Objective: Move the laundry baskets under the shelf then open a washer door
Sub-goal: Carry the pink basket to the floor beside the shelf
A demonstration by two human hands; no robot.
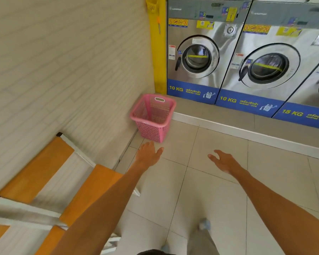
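Observation:
A pink plastic laundry basket (153,117) stands upright and empty on the tiled floor, in the corner between the wall and the washers' plinth. My left hand (148,153) reaches toward it with fingers spread, just short of its base and not touching. My right hand (222,161) is stretched out to the right, fingers relaxed, holding nothing. Steel washers line the back; the leftmost washer door (198,56) and the one beside it (270,68) are closed. An orange-and-white shelf (50,170) runs along the left wall.
A raised tiled plinth (247,134) with a white edge runs under the washers. A yellow post (159,46) stands in the corner with a small yellow basket (152,5) hanging on it. My foot (204,224) shows on the floor tiles below.

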